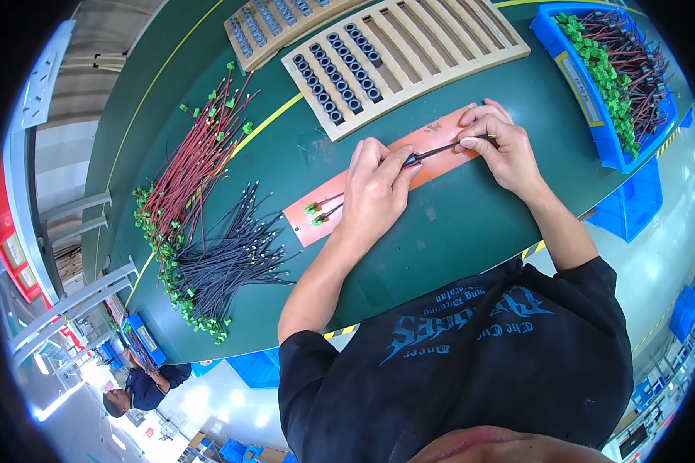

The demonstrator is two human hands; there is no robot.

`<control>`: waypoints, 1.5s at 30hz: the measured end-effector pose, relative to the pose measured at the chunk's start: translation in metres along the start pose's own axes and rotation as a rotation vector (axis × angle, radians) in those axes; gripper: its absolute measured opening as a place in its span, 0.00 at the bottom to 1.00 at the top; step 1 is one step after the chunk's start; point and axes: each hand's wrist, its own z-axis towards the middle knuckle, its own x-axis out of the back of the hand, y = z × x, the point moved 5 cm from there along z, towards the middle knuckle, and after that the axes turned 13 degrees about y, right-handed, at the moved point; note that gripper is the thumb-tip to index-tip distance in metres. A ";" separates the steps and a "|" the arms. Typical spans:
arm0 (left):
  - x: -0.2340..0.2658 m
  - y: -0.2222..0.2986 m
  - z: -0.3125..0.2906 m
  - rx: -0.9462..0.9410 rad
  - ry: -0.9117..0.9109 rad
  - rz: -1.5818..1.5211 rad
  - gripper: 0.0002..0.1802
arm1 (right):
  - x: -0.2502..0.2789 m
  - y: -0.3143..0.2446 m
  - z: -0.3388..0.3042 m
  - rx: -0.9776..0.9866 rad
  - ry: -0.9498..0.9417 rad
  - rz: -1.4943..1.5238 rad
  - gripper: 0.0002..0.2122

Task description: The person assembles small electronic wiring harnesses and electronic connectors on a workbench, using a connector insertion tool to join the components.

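Pinching black cable [438, 150], both hands [377, 181] [502, 147], over orange board [428, 137]

Your bare left forearm [316, 289] slants up and rightward to your left hand [378, 184], thumb and forefinger closed in a pinch, while your bare right forearm [561, 225] slants up and leftward to your right hand [500, 145], likewise pinching, its remaining fingers curled.
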 end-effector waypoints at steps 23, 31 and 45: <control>0.044 -0.022 -0.023 0.196 0.278 -0.189 0.24 | -0.082 -0.109 0.020 0.910 -0.517 -0.459 0.10; 0.038 -0.018 -0.022 0.000 0.259 -0.162 0.20 | -0.081 -0.117 0.026 1.010 -0.606 -0.551 0.08; 0.040 -0.019 -0.009 0.270 -0.033 -0.163 0.18 | -0.072 -0.102 0.051 0.840 -0.642 -0.321 0.10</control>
